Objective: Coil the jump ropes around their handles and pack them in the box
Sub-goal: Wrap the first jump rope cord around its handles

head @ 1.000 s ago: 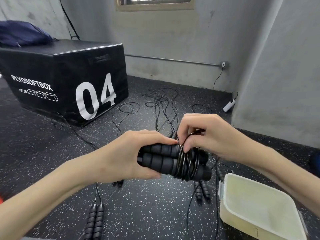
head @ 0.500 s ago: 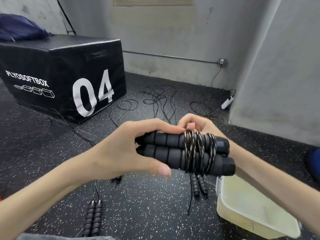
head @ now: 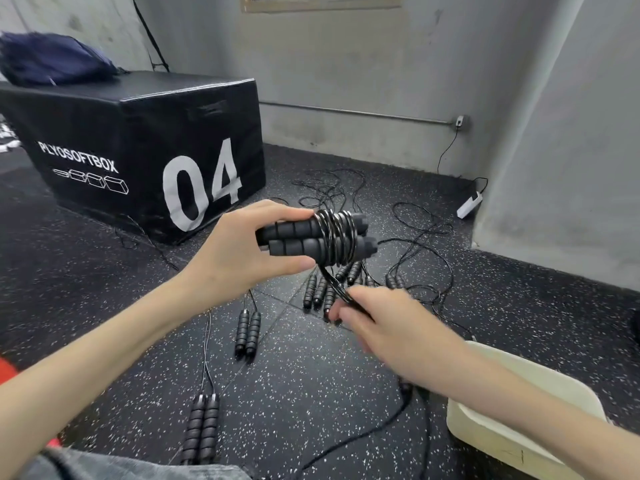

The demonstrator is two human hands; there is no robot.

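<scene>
My left hand grips a pair of black foam jump-rope handles, held side by side in the air, with several turns of black cord wound round their right end. Below them my right hand pinches the loose run of that cord, which leads down from the coil. The cream plastic box stands on the floor at the lower right, partly hidden by my right forearm. More handle pairs lie on the floor: one in the middle, one near me, several under the held rope.
A black plyo box marked 04 stands at the left with a dark blue bag on top. Loose black cords sprawl over the speckled floor towards the grey wall. A white power strip lies by the wall corner.
My left hand has lifted the handles up and to the right. My right hand has come out from behind the coil and dropped below it, drawing the cord down.
</scene>
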